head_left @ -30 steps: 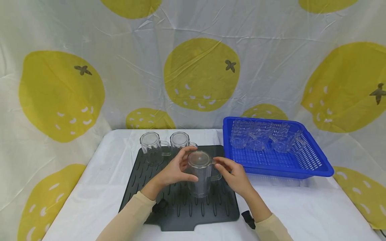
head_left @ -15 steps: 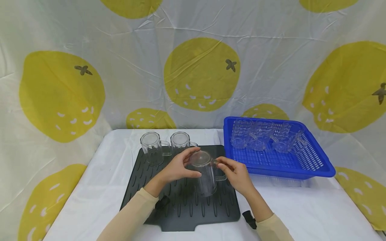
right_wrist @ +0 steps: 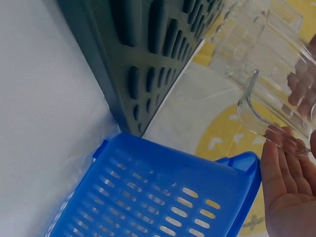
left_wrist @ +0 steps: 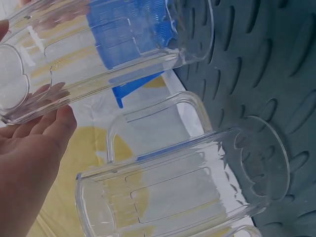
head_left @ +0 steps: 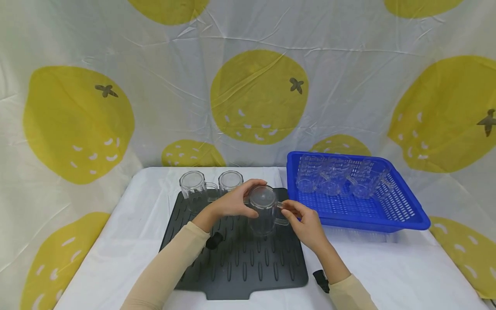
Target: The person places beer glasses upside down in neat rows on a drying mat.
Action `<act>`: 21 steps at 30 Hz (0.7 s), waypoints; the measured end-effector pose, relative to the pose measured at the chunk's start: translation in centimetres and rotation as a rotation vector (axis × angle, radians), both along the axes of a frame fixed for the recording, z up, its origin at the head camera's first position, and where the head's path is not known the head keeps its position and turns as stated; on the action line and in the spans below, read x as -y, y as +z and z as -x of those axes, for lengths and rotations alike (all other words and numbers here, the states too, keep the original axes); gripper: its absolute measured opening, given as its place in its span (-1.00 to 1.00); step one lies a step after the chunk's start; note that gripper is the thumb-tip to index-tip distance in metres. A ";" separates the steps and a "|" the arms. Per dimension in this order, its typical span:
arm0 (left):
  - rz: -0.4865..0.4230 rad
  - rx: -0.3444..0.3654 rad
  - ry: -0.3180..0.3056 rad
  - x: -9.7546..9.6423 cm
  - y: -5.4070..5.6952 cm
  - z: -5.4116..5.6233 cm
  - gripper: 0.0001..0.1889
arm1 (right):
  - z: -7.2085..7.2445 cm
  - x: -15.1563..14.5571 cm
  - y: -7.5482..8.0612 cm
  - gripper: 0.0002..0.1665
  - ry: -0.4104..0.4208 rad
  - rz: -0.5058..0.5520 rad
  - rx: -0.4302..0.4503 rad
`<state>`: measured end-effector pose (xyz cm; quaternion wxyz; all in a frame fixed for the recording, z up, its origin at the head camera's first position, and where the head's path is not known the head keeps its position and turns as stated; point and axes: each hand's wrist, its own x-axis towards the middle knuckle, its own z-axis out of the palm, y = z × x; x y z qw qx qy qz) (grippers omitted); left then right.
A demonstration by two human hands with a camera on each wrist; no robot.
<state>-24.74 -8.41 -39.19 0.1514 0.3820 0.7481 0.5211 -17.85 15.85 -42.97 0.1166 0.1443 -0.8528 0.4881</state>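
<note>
A clear glass mug (head_left: 262, 219) is held upside down over the dark ridged mat (head_left: 248, 269), its handle toward the right. My left hand (head_left: 231, 204) grips its body near the base, thumb in front and fingers behind. My right hand (head_left: 306, 224) pinches the upper part of the handle between thumb and fingers. In the left wrist view, the mug (left_wrist: 123, 54) slants with its mouth close over the mat. Two similar mugs stand at the mat's back left; the left one (head_left: 193, 189) shows fully, the other (head_left: 230, 181) is partly hidden by my left hand.
A blue perforated basket (head_left: 356, 221) stands to the right of the mat, with several clear mugs (head_left: 329, 176) lying at its back. White cloth (head_left: 112, 241) covers the table. Behind hangs a lemon-print curtain (head_left: 170, 99).
Both hands keep hold of the mug. It first tilted and shifted right, then moved back toward the far side of the mat and became more upright. The left forearm reached farther forward.
</note>
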 end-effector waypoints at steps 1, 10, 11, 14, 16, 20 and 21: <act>0.017 -0.007 -0.016 -0.1 0.2 0.3 -0.13 | 0.0 0.0 -0.1 -0.71 -0.005 -0.009 -0.002; 0.225 -0.068 -0.058 -1.2 2.4 2.3 -0.13 | 0.1 0.3 0.2 -0.70 -0.056 -0.114 -0.141; 0.249 -0.079 -0.060 -1.4 2.6 2.5 -0.12 | 0.2 0.4 0.3 -0.70 -0.061 -0.130 -0.167; 0.313 -0.119 -0.068 -1.9 3.0 3.1 -0.10 | 0.5 0.6 0.5 -0.71 -0.076 -0.167 -0.224; 0.337 -0.140 -0.074 -2.1 3.2 3.5 -0.10 | 0.8 0.7 0.5 -0.72 -0.083 -0.184 -0.238; 0.382 -0.165 -0.061 -2.3 3.5 4.2 -0.08 | 1.5 0.8 0.5 -0.72 -0.092 -0.205 -0.223; 0.395 -0.166 -0.055 -2.3 3.6 4.3 -0.08 | 1.6 0.8 0.5 -0.72 -0.090 -0.210 -0.218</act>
